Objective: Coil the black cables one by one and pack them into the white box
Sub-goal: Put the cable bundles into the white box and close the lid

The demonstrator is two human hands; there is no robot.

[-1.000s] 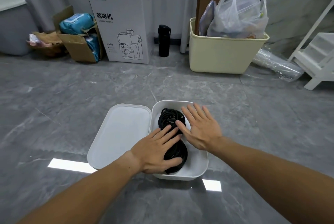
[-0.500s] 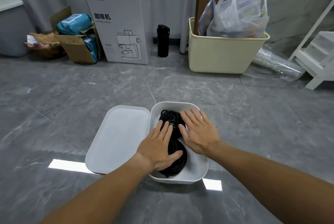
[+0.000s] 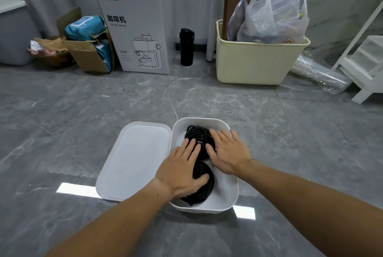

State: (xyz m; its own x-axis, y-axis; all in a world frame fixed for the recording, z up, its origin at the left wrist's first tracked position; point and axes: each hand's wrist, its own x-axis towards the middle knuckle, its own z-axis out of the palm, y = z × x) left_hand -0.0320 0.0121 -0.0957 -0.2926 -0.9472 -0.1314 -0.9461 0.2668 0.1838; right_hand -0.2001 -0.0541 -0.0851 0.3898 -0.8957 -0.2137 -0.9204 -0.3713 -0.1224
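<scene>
Fingers (image 3: 191, 146) of the left hand (image 3: 182, 170) lie straight and slightly spread, flat on the black cables (image 3: 204, 180) inside the white box (image 3: 232, 192); they clamp on nothing. Those of the right hand (image 3: 229, 153) are likewise extended and apart, pressing the far coil (image 3: 196, 132) from the right side.

Change noted: a second ago the left hand lay angled across the near coil with its fingertips pointing toward the right hand. It has since turned to point away from the person and slid toward the far end, so both palms now sit side by side, close but not touching, over the middle of the bundle. The right hand has shifted only a little.

Cables are in two coils, one near and one far, both within the box walls on the grey floor (image 3: 62, 111). No loose cable shows outside the box.

Assessment: coiling appears finished and this is a tamping-down pass. The lid (image 3: 134, 159) lies open, touching the box's left rim, not yet fitted. Risk: coils may spring up once pressure is released.
</scene>
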